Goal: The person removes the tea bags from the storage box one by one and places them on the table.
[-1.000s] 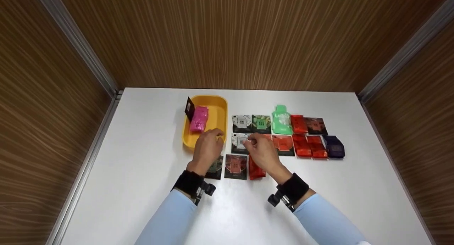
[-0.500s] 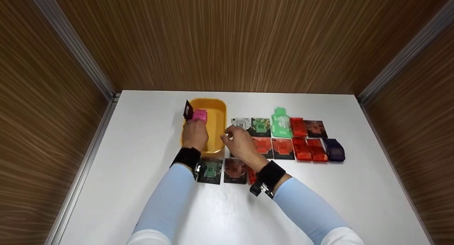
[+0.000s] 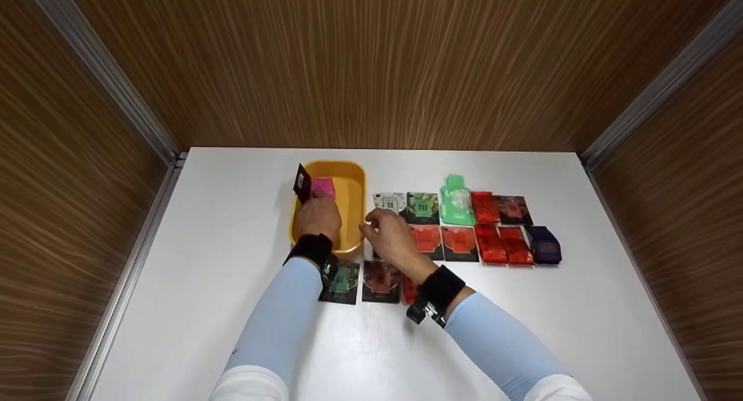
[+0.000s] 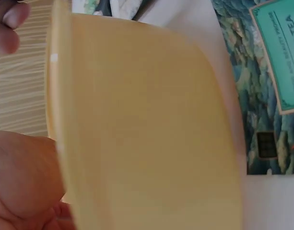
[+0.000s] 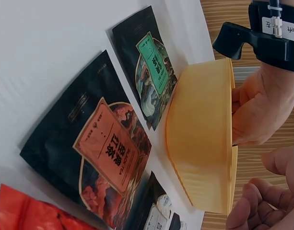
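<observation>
My left hand (image 3: 319, 218) reaches down into a yellow plastic bin (image 3: 361, 203), over the near end of a shiny pink packet (image 3: 323, 186). Its fingertips are hidden by the hand's back and, in the right wrist view, by the bin's wall (image 5: 199, 120). Beside the packet, a black square sachet (image 3: 302, 182) leans upright against the left rim. My right hand (image 3: 388, 234) hovers by the bin's right rim, fingers loosely curled with nothing between them. Below it lie a black tea sachet with a red label (image 5: 111, 146) and one with a green label (image 5: 154, 67).
Right of the bin lie rows of flat packets: a white-labelled sachet (image 3: 390, 202), a green-labelled one (image 3: 423, 208), a mint-green pouch (image 3: 457, 202), several red packets (image 3: 491, 244) and a dark purple packet (image 3: 544, 244). Wood-grain panels enclose the white table (image 3: 232, 215).
My left hand has moved from the bin's near right edge down onto the pink packet. The right hand has shifted left to the bin's rim. Both have barely moved over the last half second.
</observation>
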Demonstrator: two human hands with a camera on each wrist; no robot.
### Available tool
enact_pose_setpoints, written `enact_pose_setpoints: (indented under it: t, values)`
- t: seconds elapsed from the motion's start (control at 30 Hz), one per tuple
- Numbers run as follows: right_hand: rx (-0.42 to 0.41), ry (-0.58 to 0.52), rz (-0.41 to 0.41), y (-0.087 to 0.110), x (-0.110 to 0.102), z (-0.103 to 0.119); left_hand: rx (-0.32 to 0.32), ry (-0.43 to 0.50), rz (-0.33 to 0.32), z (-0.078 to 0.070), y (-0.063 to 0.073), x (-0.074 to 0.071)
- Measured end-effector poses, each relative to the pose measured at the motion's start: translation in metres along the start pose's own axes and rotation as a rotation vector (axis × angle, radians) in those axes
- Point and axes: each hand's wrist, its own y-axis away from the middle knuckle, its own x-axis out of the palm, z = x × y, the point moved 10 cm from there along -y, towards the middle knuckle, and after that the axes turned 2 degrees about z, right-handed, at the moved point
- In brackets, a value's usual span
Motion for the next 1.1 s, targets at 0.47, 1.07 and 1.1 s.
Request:
enact_pose_setpoints:
  t: [0.47,1.07,1.1]
  values:
    - [0.034,-0.093,-0.118,-0.004,-0.050,-0.017,0.174,0.169,-0.038,-0.028,0.024,-0.045]
    - [0.151,-0.514,0.273,0.009,-0.049,-0.063,0.695,0.022,-0.023,-0.100,0.083,-0.036]
    - [0.172,-0.552,0.263,0.014,-0.047,-0.069,0.678,0.072,-0.023,-0.099,0.084,-0.033]
